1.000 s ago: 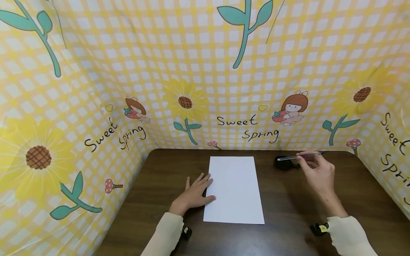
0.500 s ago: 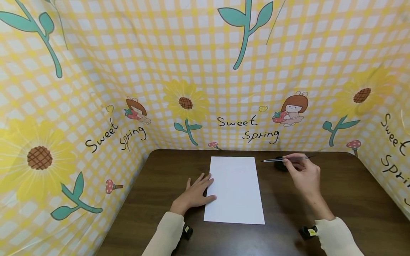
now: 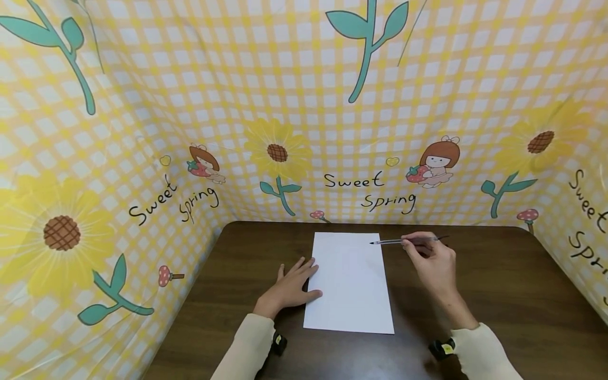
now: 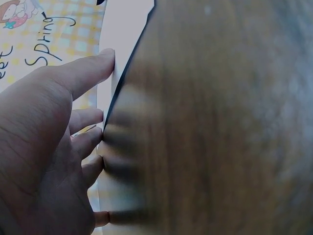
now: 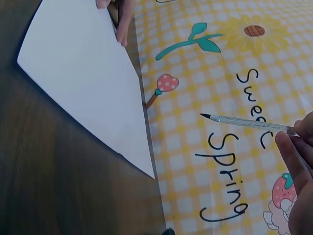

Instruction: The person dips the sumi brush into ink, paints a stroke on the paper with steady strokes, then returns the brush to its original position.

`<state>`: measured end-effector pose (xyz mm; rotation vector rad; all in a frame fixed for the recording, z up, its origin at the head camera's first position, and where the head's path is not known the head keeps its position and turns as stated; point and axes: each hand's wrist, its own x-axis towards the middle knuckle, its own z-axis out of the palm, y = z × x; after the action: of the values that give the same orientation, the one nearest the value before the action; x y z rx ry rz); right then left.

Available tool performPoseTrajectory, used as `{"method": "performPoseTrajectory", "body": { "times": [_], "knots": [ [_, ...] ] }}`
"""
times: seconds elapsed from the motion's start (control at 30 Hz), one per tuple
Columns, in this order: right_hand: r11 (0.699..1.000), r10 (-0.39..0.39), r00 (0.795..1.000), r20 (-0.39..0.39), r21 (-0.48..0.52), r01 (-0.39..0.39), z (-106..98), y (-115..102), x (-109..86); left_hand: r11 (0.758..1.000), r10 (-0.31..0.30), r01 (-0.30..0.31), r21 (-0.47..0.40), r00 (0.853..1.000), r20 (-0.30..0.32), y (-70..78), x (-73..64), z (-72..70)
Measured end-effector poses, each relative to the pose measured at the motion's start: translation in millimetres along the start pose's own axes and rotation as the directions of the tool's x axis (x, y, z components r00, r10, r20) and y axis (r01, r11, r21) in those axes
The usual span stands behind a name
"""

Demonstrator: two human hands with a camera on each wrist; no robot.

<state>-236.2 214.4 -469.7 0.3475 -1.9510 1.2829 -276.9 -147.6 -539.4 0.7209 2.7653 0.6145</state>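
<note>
A blank white sheet of paper (image 3: 349, 285) lies on the dark wooden table. My left hand (image 3: 291, 287) rests at its left edge with fingers spread, the thumb and fingertips on the sheet's margin. In the left wrist view the thumb (image 4: 90, 73) lies over the paper's edge. My right hand (image 3: 434, 264) pinches a slim clear-barrelled pen (image 3: 389, 241) between thumb and fingers. Its dark tip points left, over the sheet's upper right corner. The right wrist view shows the pen (image 5: 249, 123) apart from the paper, its black tip uncovered.
A yellow checked cloth (image 3: 294, 79) printed with flowers and "Sweet Spring" hangs behind the table and along both sides. The brown tabletop (image 3: 513, 285) extends to the right of the paper. A dark wrist-worn device (image 3: 442, 349) sits at the right sleeve.
My right hand has moved left with the pen, bringing its tip from over the black object to above the paper. That object is now hidden behind the hand. The left hand has stayed put.
</note>
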Motion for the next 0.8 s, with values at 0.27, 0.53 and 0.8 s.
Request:
{"method": "performPoseTrajectory", "body": {
  "times": [0.27, 0.53, 0.8],
  "knots": [
    [1.0, -0.012, 1.0, 0.013, 0.015, 0.012, 13.9, -1.9, -3.4, 1.0, -0.001, 0.001, -0.014, 1.0, 0.007, 1.9, -0.8, -2.3],
    [0.999, -0.049, 0.999, 0.021, -0.019, 0.049, 31.2, -1.4, -9.8, 1.0, -0.013, 0.013, -0.004, 1.0, 0.011, 2.6, -0.3, -3.2],
    [0.999, -0.008, 0.996, 0.088, -0.032, 0.01, 44.2, -0.5, -16.3, 1.0, -0.018, 0.018, 0.0, 1.0, 0.016, 2.4, 1.0, -1.8]
  ]
}}
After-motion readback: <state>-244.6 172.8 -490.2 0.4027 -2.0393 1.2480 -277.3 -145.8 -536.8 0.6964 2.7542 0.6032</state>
